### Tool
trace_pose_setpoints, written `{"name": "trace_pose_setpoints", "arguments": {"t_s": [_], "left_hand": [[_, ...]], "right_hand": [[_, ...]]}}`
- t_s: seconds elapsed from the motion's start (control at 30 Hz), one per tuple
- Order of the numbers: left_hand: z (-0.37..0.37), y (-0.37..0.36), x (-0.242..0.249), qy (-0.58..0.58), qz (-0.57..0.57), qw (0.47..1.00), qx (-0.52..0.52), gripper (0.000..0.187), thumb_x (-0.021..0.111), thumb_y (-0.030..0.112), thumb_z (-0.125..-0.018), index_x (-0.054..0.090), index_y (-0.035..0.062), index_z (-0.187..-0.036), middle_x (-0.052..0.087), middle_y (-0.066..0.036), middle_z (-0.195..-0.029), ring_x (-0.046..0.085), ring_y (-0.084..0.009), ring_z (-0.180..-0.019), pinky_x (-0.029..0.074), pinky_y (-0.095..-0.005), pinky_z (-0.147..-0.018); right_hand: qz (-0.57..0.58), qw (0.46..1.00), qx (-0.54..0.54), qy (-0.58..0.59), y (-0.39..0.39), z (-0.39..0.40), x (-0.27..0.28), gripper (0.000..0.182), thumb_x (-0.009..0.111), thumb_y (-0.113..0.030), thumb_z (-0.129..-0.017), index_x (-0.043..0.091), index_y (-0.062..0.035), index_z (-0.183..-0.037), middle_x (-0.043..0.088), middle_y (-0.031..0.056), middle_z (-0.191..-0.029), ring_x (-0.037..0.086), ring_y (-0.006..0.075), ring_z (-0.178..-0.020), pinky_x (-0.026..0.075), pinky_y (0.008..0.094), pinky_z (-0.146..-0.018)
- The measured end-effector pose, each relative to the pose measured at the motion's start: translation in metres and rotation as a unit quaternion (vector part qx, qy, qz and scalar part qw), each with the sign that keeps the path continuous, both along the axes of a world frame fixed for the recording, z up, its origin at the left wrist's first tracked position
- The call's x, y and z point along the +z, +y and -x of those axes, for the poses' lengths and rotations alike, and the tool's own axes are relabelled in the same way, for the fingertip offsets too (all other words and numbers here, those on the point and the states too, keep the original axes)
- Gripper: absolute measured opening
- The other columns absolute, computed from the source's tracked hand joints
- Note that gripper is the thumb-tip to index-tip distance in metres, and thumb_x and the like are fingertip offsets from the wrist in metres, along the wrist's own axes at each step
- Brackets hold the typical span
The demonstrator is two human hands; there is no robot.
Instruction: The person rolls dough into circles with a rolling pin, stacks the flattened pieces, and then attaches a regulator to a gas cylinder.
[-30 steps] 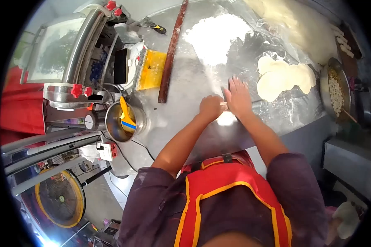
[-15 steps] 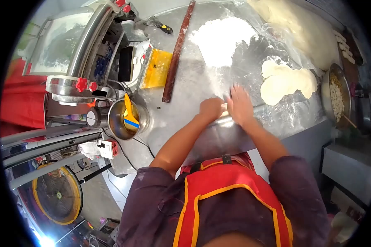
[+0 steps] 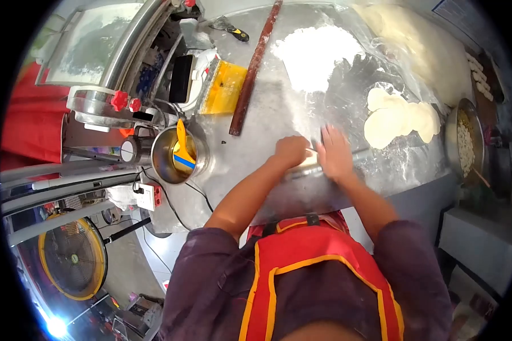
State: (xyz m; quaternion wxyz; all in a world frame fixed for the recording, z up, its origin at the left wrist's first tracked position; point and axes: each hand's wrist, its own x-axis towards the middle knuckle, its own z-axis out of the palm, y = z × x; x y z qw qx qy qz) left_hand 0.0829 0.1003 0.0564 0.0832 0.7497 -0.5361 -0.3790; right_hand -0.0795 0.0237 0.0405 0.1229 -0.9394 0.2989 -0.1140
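At the front of the metal table, my left hand (image 3: 292,152) is closed, with its fingers at the edge of a small pale piece of dough (image 3: 309,159). Right beside it, my right hand (image 3: 336,153) lies stretched out, fingers pointing away from me and slightly blurred. A thin greyish bar-like shape (image 3: 359,152) shows to the right of that palm; its kind is unclear. Several flat dough rounds (image 3: 401,118) overlap farther right. Beyond my hands, a heap of white flour (image 3: 316,54) is spread on the tabletop (image 3: 261,187).
A long brown rolling pin (image 3: 255,71) lies left of the flour, next to a yellow scraper-like block (image 3: 224,88). A metal pot (image 3: 164,165) holds a yellow brush (image 3: 182,145). A dough machine (image 3: 119,62) stands left; a bowl of filling (image 3: 465,142) sits right, near a large covered dough mass (image 3: 421,45).
The camera view has shifted slightly. My right hand has shifted a little toward me over the table, while my left hand stays at the dough.
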Motion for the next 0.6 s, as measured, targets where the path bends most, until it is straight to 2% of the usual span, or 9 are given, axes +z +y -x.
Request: {"name": "trace_pose_setpoints", "arguments": {"t_s": [0.07, 0.13, 0.17, 0.23, 0.27, 0.37, 0.43, 0.5, 0.6], "left_hand": [[-0.011, 0.025, -0.022, 0.004, 0.039, 0.992, 0.120, 0.027, 0.059, 0.033, -0.083, 0.070, 0.0103, -0.094, 0.070, -0.014, -0.094, 0.065, -0.0352, -0.090, 0.050, -0.0448, -0.078], [-0.015, 0.047, -0.038, 0.040, 0.045, 0.973, 0.224, 0.028, 0.059, 0.030, -0.084, 0.068, 0.0079, -0.099, 0.069, -0.017, -0.097, 0.065, -0.0355, -0.090, 0.050, -0.0451, -0.079], [-0.013, 0.050, -0.042, 0.089, 0.053, 0.980, 0.170, 0.029, 0.058, 0.030, -0.084, 0.067, 0.0075, -0.100, 0.069, -0.017, -0.098, 0.065, -0.0357, -0.091, 0.050, -0.0453, -0.079], [-0.007, 0.052, -0.042, 0.186, 0.069, 0.978, 0.058, 0.030, 0.057, 0.030, -0.086, 0.066, 0.0066, -0.101, 0.069, -0.018, -0.099, 0.065, -0.0362, -0.091, 0.050, -0.0457, -0.079], [-0.004, 0.043, -0.037, 0.139, 0.067, 0.986, 0.067, 0.031, 0.056, 0.031, -0.085, 0.066, 0.0068, -0.103, 0.069, -0.018, -0.099, 0.065, -0.0360, -0.091, 0.050, -0.0459, -0.078], [0.012, 0.007, -0.011, 0.002, 0.053, 0.994, 0.092, 0.037, 0.056, 0.035, -0.085, 0.065, 0.0072, -0.108, 0.069, -0.017, -0.098, 0.065, -0.0355, -0.091, 0.050, -0.0464, -0.078], [0.010, 0.000, -0.016, -0.021, 0.040, 0.996, 0.074, 0.032, 0.057, 0.036, -0.086, 0.069, 0.0105, -0.102, 0.069, -0.014, -0.096, 0.066, -0.0342, -0.090, 0.051, -0.0461, -0.077], [0.001, 0.005, -0.018, -0.021, 0.029, 0.998, 0.054, 0.029, 0.061, 0.036, -0.086, 0.070, 0.0100, -0.097, 0.070, -0.014, -0.095, 0.066, -0.0342, -0.089, 0.052, -0.0456, -0.076], [-0.014, 0.043, -0.053, 0.072, 0.073, 0.971, 0.215, 0.032, 0.056, 0.035, -0.087, 0.068, 0.0073, -0.098, 0.069, -0.017, -0.098, 0.064, -0.0359, -0.095, 0.051, -0.0451, -0.080]], "right_hand": [[0.015, 0.999, 0.048, -0.003, 0.036, 0.064, -0.016, 0.065, 0.062, -0.033, -0.085, 0.045, 0.0042, -0.135, 0.049, 0.0247, -0.136, 0.045, 0.0371, -0.128, 0.031, 0.0490, -0.110], [-0.029, 0.998, 0.044, 0.045, 0.051, 0.088, 0.001, 0.067, 0.065, -0.032, -0.082, 0.045, 0.0044, -0.134, 0.050, 0.0247, -0.136, 0.046, 0.0372, -0.127, 0.033, 0.0493, -0.109], [-0.054, 0.995, 0.043, 0.070, 0.056, 0.093, 0.005, 0.068, 0.067, -0.032, -0.080, 0.046, 0.0045, -0.134, 0.050, 0.0246, -0.135, 0.047, 0.0373, -0.127, 0.034, 0.0494, -0.108], [0.025, 0.999, 0.028, 0.009, 0.036, 0.055, -0.004, 0.057, 0.062, -0.032, -0.087, 0.051, 0.0045, -0.129, 0.053, 0.0237, -0.131, 0.048, 0.0368, -0.125, 0.034, 0.0500, -0.107], [0.058, 0.998, 0.017, -0.034, 0.020, 0.027, -0.009, 0.054, 0.059, -0.033, -0.090, 0.052, 0.0041, -0.128, 0.054, 0.0230, -0.131, 0.048, 0.0364, -0.125, 0.034, 0.0499, -0.107], [0.073, 0.996, -0.042, -0.018, -0.017, -0.030, -0.018, 0.051, 0.051, -0.035, -0.095, 0.052, 0.0040, -0.128, 0.053, 0.0219, -0.133, 0.048, 0.0357, -0.125, 0.034, 0.0493, -0.108], [0.069, 0.996, -0.048, -0.039, -0.026, -0.045, -0.013, 0.051, 0.050, -0.036, -0.096, 0.052, 0.0042, -0.128, 0.053, 0.0214, -0.133, 0.048, 0.0356, -0.125, 0.034, 0.0489, -0.108], [0.059, 0.998, 0.004, -0.019, -0.002, -0.013, -0.010, 0.052, 0.051, -0.035, -0.095, 0.050, 0.0044, -0.129, 0.052, 0.0225, -0.134, 0.048, 0.0365, -0.125, 0.033, 0.0488, -0.109], [-0.045, 0.997, 0.047, 0.043, 0.050, 0.076, -0.008, 0.061, 0.064, -0.029, -0.084, 0.048, 0.0048, -0.132, 0.048, 0.0247, -0.138, 0.045, 0.0376, -0.129, 0.030, 0.0520, -0.110]]}}
